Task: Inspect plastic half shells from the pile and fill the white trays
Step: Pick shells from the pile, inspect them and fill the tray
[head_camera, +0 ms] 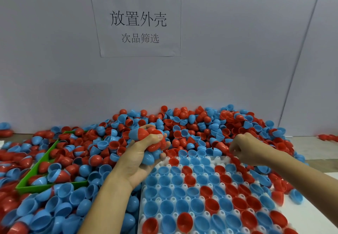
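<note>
A big pile of red and blue half shells (192, 125) lies against the wall. In front of it a white tray (199, 176) holds red and blue shells, open side up, in nearly all its cups. My left hand (140, 158) is raised over the tray's far left corner and grips a clump of several red and blue shells (146, 136). My right hand (245, 148) reaches down at the tray's far right edge with its fingers curled; what they hold is hidden.
A green bin (36, 168) at the left is half buried under loose shells. More shells cover the table to the left of the tray and along its right side. A paper sign (137, 23) hangs on the wall behind.
</note>
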Demonstrator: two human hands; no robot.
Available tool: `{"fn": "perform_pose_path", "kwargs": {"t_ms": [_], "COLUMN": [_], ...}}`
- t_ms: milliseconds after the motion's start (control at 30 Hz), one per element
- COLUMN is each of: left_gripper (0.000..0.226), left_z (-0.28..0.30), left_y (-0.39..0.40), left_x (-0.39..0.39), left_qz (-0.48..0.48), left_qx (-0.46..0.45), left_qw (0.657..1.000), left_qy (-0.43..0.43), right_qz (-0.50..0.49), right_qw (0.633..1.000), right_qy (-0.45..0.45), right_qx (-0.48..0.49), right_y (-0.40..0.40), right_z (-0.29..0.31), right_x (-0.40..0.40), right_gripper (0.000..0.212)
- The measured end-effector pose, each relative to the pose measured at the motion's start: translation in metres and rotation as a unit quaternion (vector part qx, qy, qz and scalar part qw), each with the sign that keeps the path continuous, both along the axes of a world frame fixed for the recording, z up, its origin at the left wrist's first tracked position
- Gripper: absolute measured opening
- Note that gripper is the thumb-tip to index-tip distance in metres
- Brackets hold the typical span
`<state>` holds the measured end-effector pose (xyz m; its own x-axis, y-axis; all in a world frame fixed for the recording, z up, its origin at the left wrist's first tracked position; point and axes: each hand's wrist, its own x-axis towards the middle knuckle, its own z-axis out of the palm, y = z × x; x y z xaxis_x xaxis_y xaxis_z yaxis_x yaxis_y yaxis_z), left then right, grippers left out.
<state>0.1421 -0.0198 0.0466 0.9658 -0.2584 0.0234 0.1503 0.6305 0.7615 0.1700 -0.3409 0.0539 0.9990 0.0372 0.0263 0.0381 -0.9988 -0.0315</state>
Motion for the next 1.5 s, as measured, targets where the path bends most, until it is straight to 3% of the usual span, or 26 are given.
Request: {"fn": "perform_pose_path", "kwargs": {"t_ms": [267, 467, 833, 1500], "left_gripper": [0.035, 0.02, 0.029, 0.02], "left_z": [0.004, 0.008, 0.005, 0.005], "left_y": [0.002, 0.004, 0.008, 0.007], "left_x": [-0.001, -0.002, 0.003, 0.001], "left_qz": [0.009, 0.013, 0.025, 0.029], "left_qx": [0.018, 0.032, 0.033, 0.039], "left_qw": [0.999, 0.998, 0.998, 0.998], "left_qy": [-0.029, -0.048, -0.041, -0.04], "right_qz": [0.123, 0.067, 0.057, 0.084], "right_qw": [0.984, 0.994, 0.994, 0.992], "right_qy": [-0.072, -0.026, -0.044, -0.014], "right_qx": [0.109, 0.078, 0.081, 0.093], "right_y": [0.037, 0.05, 0.053, 0.041], "right_z": [-0.012, -0.033, -0.038, -0.031], "right_x": [-0.008, 0.014, 0.026, -0.008], "right_gripper": [0.024, 0.032, 0.053, 0.045]}}
